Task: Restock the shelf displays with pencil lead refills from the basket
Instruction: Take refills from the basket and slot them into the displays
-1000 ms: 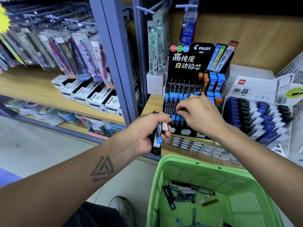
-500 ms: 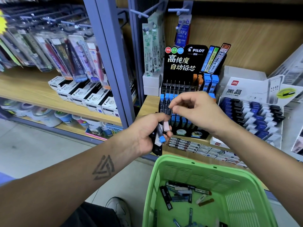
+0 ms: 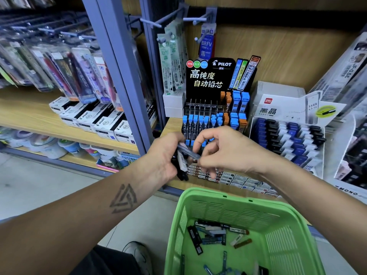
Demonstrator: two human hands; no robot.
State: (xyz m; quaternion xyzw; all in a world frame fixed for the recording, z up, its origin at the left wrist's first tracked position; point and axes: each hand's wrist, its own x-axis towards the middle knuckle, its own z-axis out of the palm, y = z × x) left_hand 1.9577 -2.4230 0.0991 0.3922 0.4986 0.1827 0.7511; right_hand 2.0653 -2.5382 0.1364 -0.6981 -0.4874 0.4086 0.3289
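Left hand (image 3: 164, 155) grips a bunch of refills (image 3: 181, 161). Right hand (image 3: 222, 149) fingers pinch 1 tube (image 3: 188, 151) from it. Pull straight out, then drop into a matching slot in the stand (image 3: 210, 112). More lie in the basket (image 3: 234, 213). Tube labels too blurry to read.

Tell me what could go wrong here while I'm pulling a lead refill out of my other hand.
1. The left hand grips a loose bundle of refill cases; as the right hand pinches one blurred case, others might slip and fall to the floor, missing the green basket.
2. The Pilot display has tightly packed slots, so a case could land in the wrong grade.
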